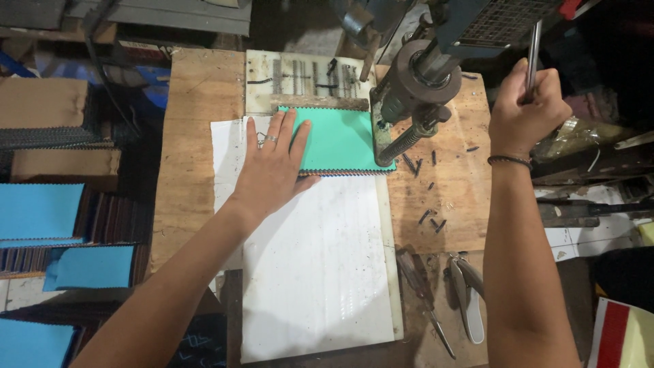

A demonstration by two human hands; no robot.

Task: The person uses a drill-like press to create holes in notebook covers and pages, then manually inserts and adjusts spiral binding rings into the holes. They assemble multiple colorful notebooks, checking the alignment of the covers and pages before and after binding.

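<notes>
Spreading across the middle of the view, the wooden table point(194, 197) carries everything at hand. On it lies a long white board point(320, 272), running from under the press toward the near edge. A dark metal press point(415, 82) stands at the far side of the table, its threaded post coming down at the right edge of the fabric stack. To the left, off the table, lie piles of blue fabric swatches point(41, 211) with zigzag-cut edges, well apart from the work.

The green swatch stack point(340, 140) rests on the far end of the white board, its right side under the press, its near edge showing many layered colours. The left hand point(272, 167) lies flat and open on the stack's left part, fingers spread, palm reaching onto the white board, pressing down rather than gripping anything. The right hand point(528, 109) is clenched around the press's metal lever point(535, 51), which rises upright at the right; a thin band circles that wrist.

Near the table's right front lie a pair of pliers point(466, 293) and a screwdriver point(422, 296), side by side. Small dark metal scraps point(429, 215) are scattered on the wood between the press and these tools.
</notes>
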